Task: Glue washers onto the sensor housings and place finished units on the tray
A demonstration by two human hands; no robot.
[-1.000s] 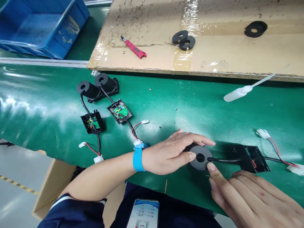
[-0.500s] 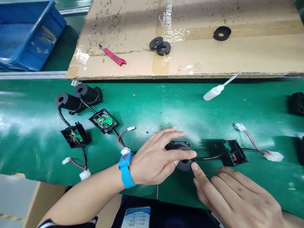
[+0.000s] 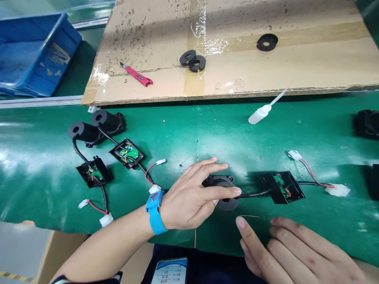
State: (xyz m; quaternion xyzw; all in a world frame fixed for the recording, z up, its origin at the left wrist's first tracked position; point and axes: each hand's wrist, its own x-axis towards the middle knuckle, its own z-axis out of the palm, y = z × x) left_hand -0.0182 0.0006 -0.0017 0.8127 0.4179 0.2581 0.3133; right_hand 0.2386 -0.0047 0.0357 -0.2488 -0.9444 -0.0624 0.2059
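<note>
My left hand [image 3: 195, 195], with a blue wristband [image 3: 156, 213], lies over a black round pump-like housing [image 3: 227, 203] and grips it, index finger across its top and thumb tucked below. From this housing a black cable [image 3: 254, 194] runs right to an open black box [image 3: 286, 187] with a green circuit board inside. Red and black wires lead on to white connectors [image 3: 337, 190]. My right hand [image 3: 299, 248] is nearer to me, apart from the housing, its index finger stretched out and the other fingers bent; nothing shows in it. A thin brownish strand [image 3: 250, 215] lies by its fingertips.
Two similar wired housings [image 3: 85, 132] stand at left. Behind, a cardboard sheet [image 3: 237, 75] carries a red utility knife [image 3: 137, 75] and black foam rings [image 3: 267, 42]. A white nozzle bottle [image 3: 260, 114] lies before it. A blue bin [image 3: 38, 59] stands far left; dark parts [image 3: 368, 123] far right.
My right hand has drawn back from the housing toward me, its index fingertip no longer touching it. My left hand stays on the housing. The whole view has shifted slightly.
</note>
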